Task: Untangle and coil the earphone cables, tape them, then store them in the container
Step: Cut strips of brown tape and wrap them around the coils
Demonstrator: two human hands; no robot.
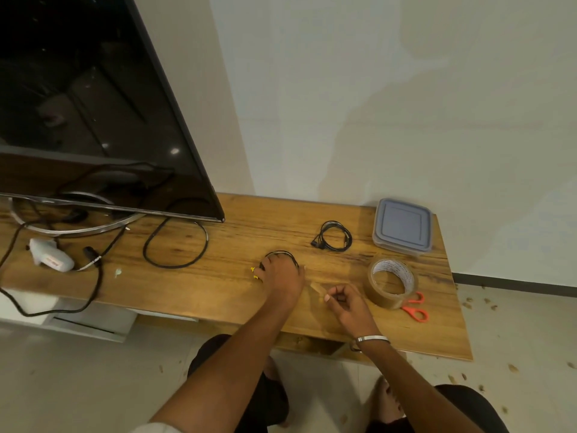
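**Taping step: second coil pinned, tape strip in hand**

Left hand (282,276) presses down on a black coil (282,255) at table centre, fingers curled over it; only the far arc of cable shows past the knuckles, plus yellow bits (253,272) at the hand's 9 o'clock, probably earbud tips, too small to tell. Right hand (345,300) pinches a short tape strip (317,288) between thumb and fingertips, strip stretching toward 10 o'clock, near the left hand.

Judged step: taping this coil. Next move calls for laying the strip across the bundled loops and wrapping it round without letting the coil spring open, so the left hand needs to keep pressure on while exposing a bit of cable.

Second coil (333,236) at 1 o'clock from the left hand, thin glossy black wire, neat round loops, free on the wood; whether it is taped, cannot tell. Container (402,226) at 2 o'clock, rounded square, clear plastic with grey-blue lid on; lid must come off before storing. Tape roll (392,282) at 3 o'clock of the right hand, brown, glossy, standing tilted. Scissors (415,307) just beside the roll, orange handles.

Table (237,301): wood-grain plank, matte. Farther left, at 9–10 o'clock: thick black cable loop (175,242), white glue gun (51,256), TV (93,104) on a chrome ring stand.
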